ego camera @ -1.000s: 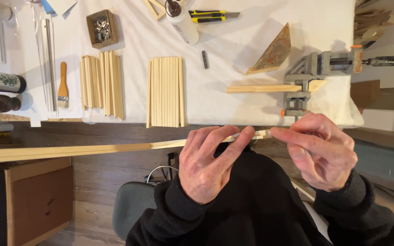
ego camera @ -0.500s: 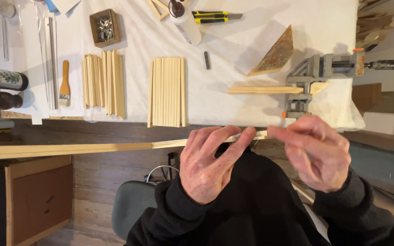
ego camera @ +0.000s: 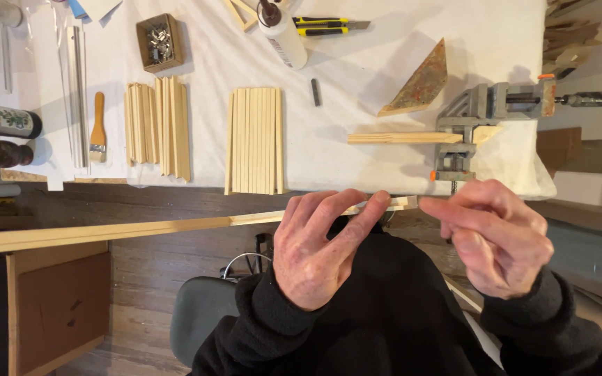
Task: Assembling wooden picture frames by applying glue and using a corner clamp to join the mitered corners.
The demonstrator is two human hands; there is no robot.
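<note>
A long thin wooden strip (ego camera: 106, 231) runs from the left edge to just below the table's front edge. My left hand (ego camera: 318, 254) holds it near its right end, the fingertips resting on top of it. Just past that end my right hand (ego camera: 499, 237) hovers with curled fingers, index and thumb pinched together and pointing at the strip's tip. Whether the fingertip touches the tip I cannot tell. Both arms are in black sleeves.
On the white-covered table (ego camera: 357, 167) a metal corner clamp (ego camera: 468, 118) grips a short wooden piece (ego camera: 398, 138). Two bundles of strips (ego camera: 253, 139) (ego camera: 158, 125), a glue bottle (ego camera: 283, 35), utility knife (ego camera: 329, 26), triangular block (ego camera: 419, 83) and brush (ego camera: 97, 125) lie there. A wooden box (ego camera: 57, 306) stands at lower left.
My right hand has drawn slightly to the right, away from the strip's end. My left hand keeps its hold on the strip.
</note>
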